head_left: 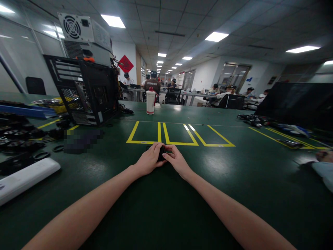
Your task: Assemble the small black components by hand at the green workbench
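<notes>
Both hands meet over the green tabletop, just in front of the yellow tape outlines. Between them is a small black object, mostly hidden by the fingers, so its kind cannot be made out. My left hand is closed around its left side. From the right, my right hand pinches it with thumb and fingers. A bit of something dark shows just behind the left hand's fingers, too small to name.
A black computer case with power supplies on top stands at the left. A white bottle is further back. A long white object and black parts lie left. Cables lie right, near another person's hand.
</notes>
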`<state>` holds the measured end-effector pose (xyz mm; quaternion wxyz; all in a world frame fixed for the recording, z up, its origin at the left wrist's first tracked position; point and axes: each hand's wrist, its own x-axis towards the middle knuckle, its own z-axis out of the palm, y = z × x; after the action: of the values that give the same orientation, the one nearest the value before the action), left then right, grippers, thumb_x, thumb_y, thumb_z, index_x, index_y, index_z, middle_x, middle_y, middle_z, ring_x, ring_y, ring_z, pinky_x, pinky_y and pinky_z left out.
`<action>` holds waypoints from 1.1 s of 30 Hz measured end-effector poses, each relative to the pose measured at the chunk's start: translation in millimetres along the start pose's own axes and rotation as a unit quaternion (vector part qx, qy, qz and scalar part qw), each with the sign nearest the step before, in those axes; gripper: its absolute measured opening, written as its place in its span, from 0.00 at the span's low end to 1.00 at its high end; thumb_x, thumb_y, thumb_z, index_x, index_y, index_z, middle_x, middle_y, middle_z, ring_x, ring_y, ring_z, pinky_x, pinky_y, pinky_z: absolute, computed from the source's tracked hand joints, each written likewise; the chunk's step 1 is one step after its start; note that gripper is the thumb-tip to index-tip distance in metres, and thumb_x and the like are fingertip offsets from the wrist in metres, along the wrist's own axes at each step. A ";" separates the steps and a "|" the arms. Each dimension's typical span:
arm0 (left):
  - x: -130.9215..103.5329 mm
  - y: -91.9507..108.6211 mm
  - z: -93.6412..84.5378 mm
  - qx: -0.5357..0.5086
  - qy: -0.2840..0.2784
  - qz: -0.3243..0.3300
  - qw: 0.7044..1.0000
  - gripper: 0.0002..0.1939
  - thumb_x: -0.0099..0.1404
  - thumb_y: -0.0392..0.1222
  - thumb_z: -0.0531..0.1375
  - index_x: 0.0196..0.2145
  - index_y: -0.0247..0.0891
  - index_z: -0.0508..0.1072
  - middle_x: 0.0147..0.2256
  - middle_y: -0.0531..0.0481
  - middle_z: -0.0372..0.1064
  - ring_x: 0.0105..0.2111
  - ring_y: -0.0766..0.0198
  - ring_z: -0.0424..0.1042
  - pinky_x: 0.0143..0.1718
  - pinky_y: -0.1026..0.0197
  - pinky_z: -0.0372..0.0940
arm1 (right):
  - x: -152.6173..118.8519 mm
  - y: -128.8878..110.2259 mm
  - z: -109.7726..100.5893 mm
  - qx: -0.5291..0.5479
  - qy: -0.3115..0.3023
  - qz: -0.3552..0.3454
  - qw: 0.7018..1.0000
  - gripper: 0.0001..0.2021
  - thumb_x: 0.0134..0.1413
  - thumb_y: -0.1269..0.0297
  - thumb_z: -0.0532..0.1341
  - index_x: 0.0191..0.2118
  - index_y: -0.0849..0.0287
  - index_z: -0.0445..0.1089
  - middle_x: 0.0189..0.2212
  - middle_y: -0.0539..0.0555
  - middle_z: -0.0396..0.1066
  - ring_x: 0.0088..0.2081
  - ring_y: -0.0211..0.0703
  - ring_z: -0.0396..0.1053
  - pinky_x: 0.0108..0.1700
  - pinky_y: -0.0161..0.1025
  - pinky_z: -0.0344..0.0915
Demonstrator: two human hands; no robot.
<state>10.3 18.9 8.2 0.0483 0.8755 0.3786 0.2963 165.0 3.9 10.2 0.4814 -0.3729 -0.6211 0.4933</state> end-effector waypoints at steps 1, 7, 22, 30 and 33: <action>0.0 0.0 0.0 -0.002 -0.002 -0.001 1.000 0.29 0.56 0.44 0.57 0.51 0.41 0.47 0.49 0.44 0.51 0.47 0.55 0.60 0.42 0.51 0.63 | 0.8 0.7 -0.5 -0.002 -0.002 0.005 1.000 0.14 0.46 0.66 0.57 0.42 0.54 0.60 0.44 0.52 0.61 0.45 0.42 0.62 0.47 0.44 0.60; -0.6 -1.2 0.9 -0.002 -0.002 -0.007 1.000 0.30 0.54 0.41 0.58 0.51 0.42 0.46 0.49 0.45 0.51 0.47 0.56 0.59 0.43 0.51 0.62 | 1.6 6.0 -1.3 0.025 -0.035 -0.020 0.999 0.14 0.43 0.67 0.59 0.40 0.55 0.60 0.40 0.50 0.63 0.44 0.41 0.63 0.48 0.43 0.59; -0.3 -0.4 -0.9 0.001 -0.005 -0.003 1.000 0.29 0.56 0.43 0.57 0.51 0.41 0.46 0.49 0.45 0.50 0.46 0.56 0.60 0.42 0.53 0.63 | -1.0 1.8 -0.7 0.008 -0.019 -0.002 1.000 0.15 0.45 0.65 0.58 0.43 0.55 0.60 0.43 0.52 0.62 0.46 0.43 0.62 0.48 0.44 0.60; -0.5 -1.0 0.6 -0.003 -0.002 -0.002 1.000 0.30 0.56 0.43 0.57 0.52 0.41 0.46 0.50 0.44 0.50 0.47 0.55 0.59 0.42 0.51 0.63 | -0.9 3.9 -0.8 0.001 0.002 -0.023 1.000 0.09 0.46 0.66 0.57 0.37 0.54 0.62 0.39 0.50 0.63 0.44 0.41 0.63 0.45 0.41 0.62; 0.2 -2.1 2.9 -0.003 0.005 -0.001 1.000 0.29 0.55 0.43 0.57 0.51 0.41 0.47 0.49 0.44 0.51 0.47 0.56 0.60 0.42 0.52 0.63 | 0.9 6.2 -2.0 -0.009 0.000 -0.029 1.000 0.13 0.46 0.67 0.57 0.41 0.54 0.61 0.42 0.50 0.62 0.45 0.40 0.63 0.49 0.41 0.59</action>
<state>10.7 21.0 5.3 0.0494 0.8733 0.3792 0.3020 166.6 6.8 4.5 0.4920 -0.3591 -0.6359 0.4739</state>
